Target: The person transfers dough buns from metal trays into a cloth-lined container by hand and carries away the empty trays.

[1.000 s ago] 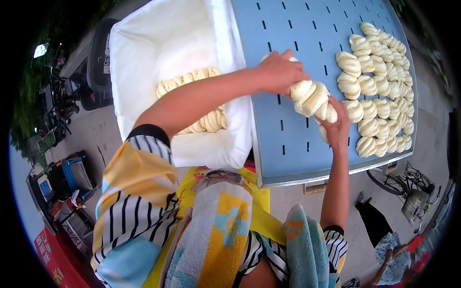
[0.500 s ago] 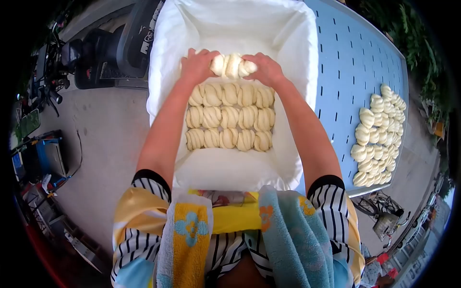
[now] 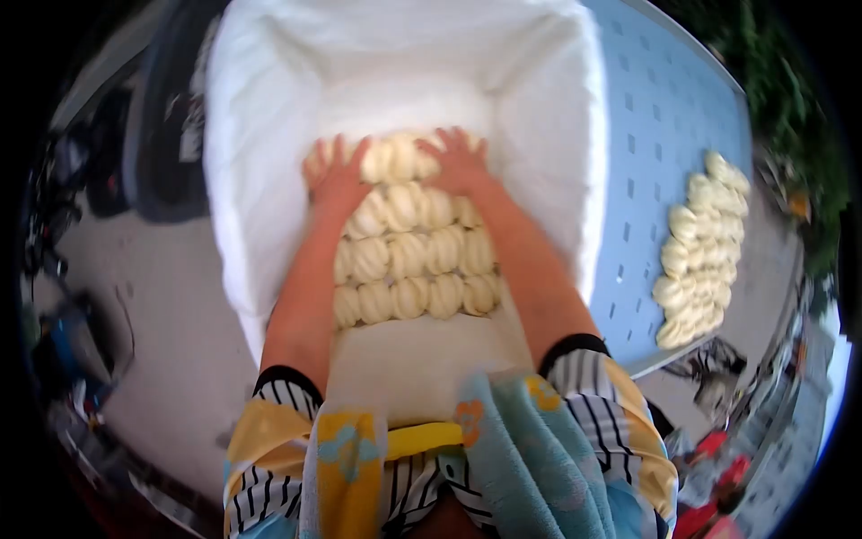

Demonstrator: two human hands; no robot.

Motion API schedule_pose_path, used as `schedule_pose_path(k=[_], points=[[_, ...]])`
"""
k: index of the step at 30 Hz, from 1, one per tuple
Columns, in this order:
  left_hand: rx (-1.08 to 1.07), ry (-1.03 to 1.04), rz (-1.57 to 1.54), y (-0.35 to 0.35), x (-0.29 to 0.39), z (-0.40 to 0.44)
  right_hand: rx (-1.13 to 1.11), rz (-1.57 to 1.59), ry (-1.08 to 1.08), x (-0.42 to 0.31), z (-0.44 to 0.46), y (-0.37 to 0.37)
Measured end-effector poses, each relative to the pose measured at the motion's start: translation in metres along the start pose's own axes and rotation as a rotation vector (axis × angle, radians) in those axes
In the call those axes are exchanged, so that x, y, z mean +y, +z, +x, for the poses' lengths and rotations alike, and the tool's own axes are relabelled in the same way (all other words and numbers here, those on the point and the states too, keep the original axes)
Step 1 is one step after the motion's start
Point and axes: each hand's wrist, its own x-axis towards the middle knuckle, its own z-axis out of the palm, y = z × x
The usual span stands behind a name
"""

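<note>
Rows of twisted bread rolls [image 3: 409, 254] lie side by side in a deep bin lined with white cloth [image 3: 557, 108]. The farthest row [image 3: 395, 160] lies beyond these, against the row in front of it. On that row's left end rests my left hand [image 3: 337, 182], palm down with its fingers spread. My right hand [image 3: 460, 167] lies over the right end, its fingers also apart. Both hands cover the end rolls in part, and neither is wrapped around anything. Motion blurs the picture a little.
A blue slotted tray [image 3: 633, 180] stands right of the bin, with more twisted rolls [image 3: 705, 247] grouped along its right side. A dark vehicle part [image 3: 171, 117] is at the left. A patterned towel [image 3: 530, 440] hangs down in front of me.
The farthest row, gripped between my hands before, now lies down against the other rows. My hands have let go and their fingers have spread. The view has shifted.
</note>
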Motion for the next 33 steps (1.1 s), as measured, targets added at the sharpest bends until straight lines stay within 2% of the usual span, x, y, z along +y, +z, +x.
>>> schedule_pose_path(k=[2, 4, 5, 6, 7, 9, 10, 12, 14, 16, 17, 18, 20, 23, 25, 26, 29, 33], points=[[0.048, 0.040, 0.047, 0.012, -0.002, 0.005, 0.056, -0.017, 0.081, -0.009, 0.001, 0.009], [-0.095, 0.060, 0.022, 0.000, -0.003, 0.009, 0.249, 0.027, 0.063, -0.029, -0.011, 0.000], [-0.244, -0.029, 0.062, -0.019, 0.006, 0.013, 0.257, 0.082, 0.024, -0.043, -0.034, -0.033], [-0.307, -0.045, 0.027, -0.031, 0.006, 0.018, 0.366, 0.180, -0.033, -0.050, -0.061, -0.056], [-0.231, -0.026, 0.041, -0.076, 0.036, 0.003, 0.471, 0.374, -0.123, -0.050, -0.100, -0.085], [0.295, 0.278, -0.150, -0.105, 0.056, 0.014, 0.752, 0.693, -0.391, -0.025, -0.178, -0.115], [0.551, 0.431, -0.252, -0.120, 0.069, 0.017, 0.882, 0.656, -0.322, 0.000, -0.224, -0.129], [0.692, 0.614, -0.528, -0.208, 0.166, -0.022, 1.121, 0.596, -0.102, 0.064, -0.302, -0.122], [0.621, 0.915, -0.590, -0.236, 0.259, -0.039, 1.215, 0.553, 0.279, 0.148, -0.357, -0.075], [0.411, 1.147, -0.543, -0.229, 0.350, -0.048, 1.127, 0.416, 0.666, 0.227, -0.399, -0.008], [0.346, 1.193, -0.429, -0.219, 0.394, -0.052, 1.050, 0.388, 0.819, 0.262, -0.417, 0.017], [0.263, 1.232, -0.312, -0.201, 0.433, -0.051, 1.022, 0.331, 0.913, 0.287, -0.428, 0.038], [0.159, 1.312, -0.183, -0.159, 0.504, -0.029, 0.932, 0.444, 1.035, 0.311, -0.437, 0.050], [0.016, 1.274, -0.080, -0.109, 0.588, -0.009, 0.944, 0.578, 1.058, 0.340, -0.427, 0.063], [0.046, 1.331, -0.083, -0.072, 0.621, 0.002, 1.003, 0.553, 1.063, 0.350, -0.418, 0.069], [0.060, 1.359, -0.080, -0.057, 0.630, 0.006, 1.033, 0.545, 1.065, 0.351, -0.413, 0.070], [-0.077, 1.157, -0.267, -0.040, 0.644, -0.003, 1.087, 0.674, 1.045, 0.348, -0.408, 0.071], [-0.228, 1.167, -0.210, -0.059, 0.636, -0.014, 1.160, 0.789, 1.005, 0.347, -0.408, 0.063]])
